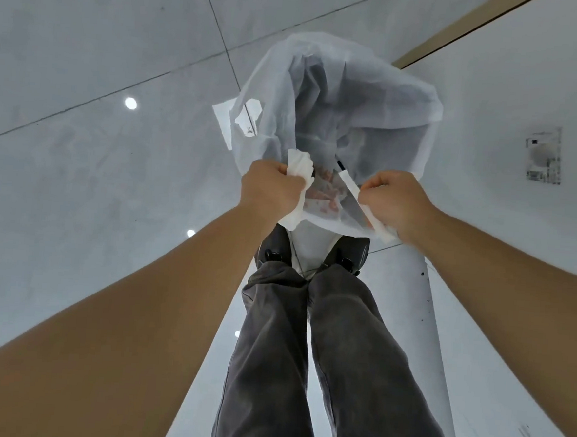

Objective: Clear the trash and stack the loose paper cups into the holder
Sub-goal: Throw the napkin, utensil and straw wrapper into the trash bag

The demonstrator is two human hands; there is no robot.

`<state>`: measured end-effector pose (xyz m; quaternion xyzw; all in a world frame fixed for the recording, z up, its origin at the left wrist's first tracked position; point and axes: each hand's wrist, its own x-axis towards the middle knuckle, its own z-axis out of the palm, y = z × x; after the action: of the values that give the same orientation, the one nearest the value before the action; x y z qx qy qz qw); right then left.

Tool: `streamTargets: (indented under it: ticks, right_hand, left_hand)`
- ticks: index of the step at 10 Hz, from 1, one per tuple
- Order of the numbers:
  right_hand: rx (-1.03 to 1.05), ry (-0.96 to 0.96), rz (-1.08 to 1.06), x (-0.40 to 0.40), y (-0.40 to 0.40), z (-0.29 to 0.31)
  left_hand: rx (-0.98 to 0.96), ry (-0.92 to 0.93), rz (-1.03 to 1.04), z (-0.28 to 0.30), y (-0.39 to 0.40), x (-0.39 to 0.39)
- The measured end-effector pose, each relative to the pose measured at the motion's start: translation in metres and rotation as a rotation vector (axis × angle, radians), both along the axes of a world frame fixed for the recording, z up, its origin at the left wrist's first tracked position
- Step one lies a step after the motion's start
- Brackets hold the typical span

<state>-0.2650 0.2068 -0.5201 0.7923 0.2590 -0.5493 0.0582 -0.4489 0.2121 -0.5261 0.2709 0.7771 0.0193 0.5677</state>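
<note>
A translucent white trash bag [340, 95] stands on the floor in front of my feet, its mouth pulled toward me. My left hand [270, 189] is closed on the bag's near rim together with a crumpled white tissue [299, 166]. My right hand [395, 203] grips the rim on the other side, with a strip of white paper [350, 188] caught in its fingers. Reddish printed trash [326, 195] shows through the plastic between my hands. No paper cups or cup holder are in view.
Glossy grey tiled floor [81, 135] surrounds the bag. My dark shoes [276, 248] and grey trousers [272, 336] stand just behind it. A white wall or cabinet [513, 302] runs along the right, with a small printed label [544, 156]. A flat white paper scrap [223, 125] lies left of the bag.
</note>
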Motion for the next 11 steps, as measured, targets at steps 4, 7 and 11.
streamTargets:
  ticks: [4,7,11]
  right_hand:
    - [-0.067,-0.045,0.082,-0.012,0.012,-0.048]
    - [-0.094,-0.056,0.04,-0.01,0.007,-0.061]
    - [-0.142,0.063,-0.315,0.0,0.012,-0.042]
  left_hand:
    - [-0.051,0.085,-0.157,-0.043,0.02,0.022]
    - [-0.089,0.057,-0.048,-0.047,0.023,0.023]
    - [-0.13,0.082,-0.028,-0.022,0.025,0.014]
